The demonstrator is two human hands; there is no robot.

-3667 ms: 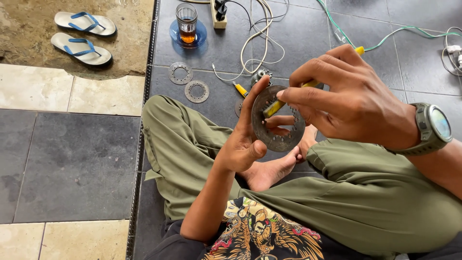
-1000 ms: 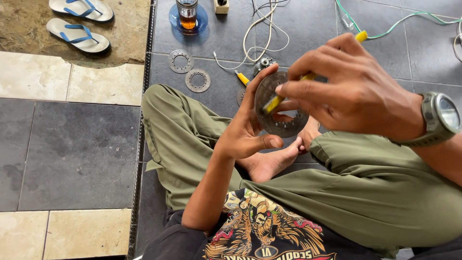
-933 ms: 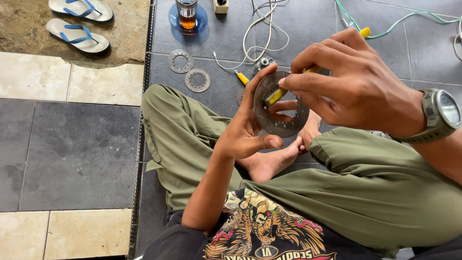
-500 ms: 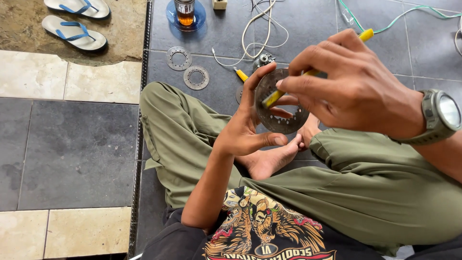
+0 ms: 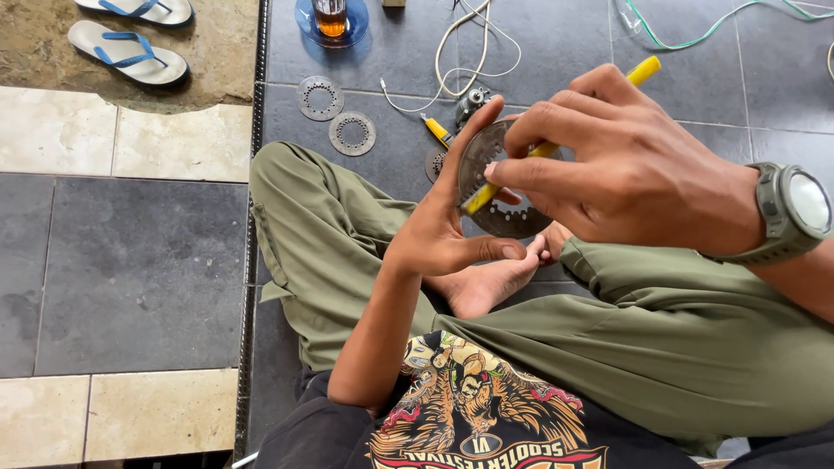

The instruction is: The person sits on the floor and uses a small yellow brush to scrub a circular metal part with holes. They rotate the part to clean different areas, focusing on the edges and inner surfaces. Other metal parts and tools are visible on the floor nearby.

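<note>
Rusty steel, the toothed ring disc (image 5: 504,187) stands on edge above the lap, pinched at its left rim by the left hand (image 5: 443,234), while the right hand (image 5: 634,174) clasps a yellow-handled tool (image 5: 556,143) slanting far-right to near-left across its face.

This looks like a home porch or veranda used as an informal repair spot. The person sits cross-legged on dark floor tiles (image 5: 139,269). Sandals (image 5: 130,54) lie at eleven o'clock, toothed metal rings (image 5: 336,115) and loose wires (image 5: 469,48) at twelve, beside a glass of tea (image 5: 330,16).
</note>
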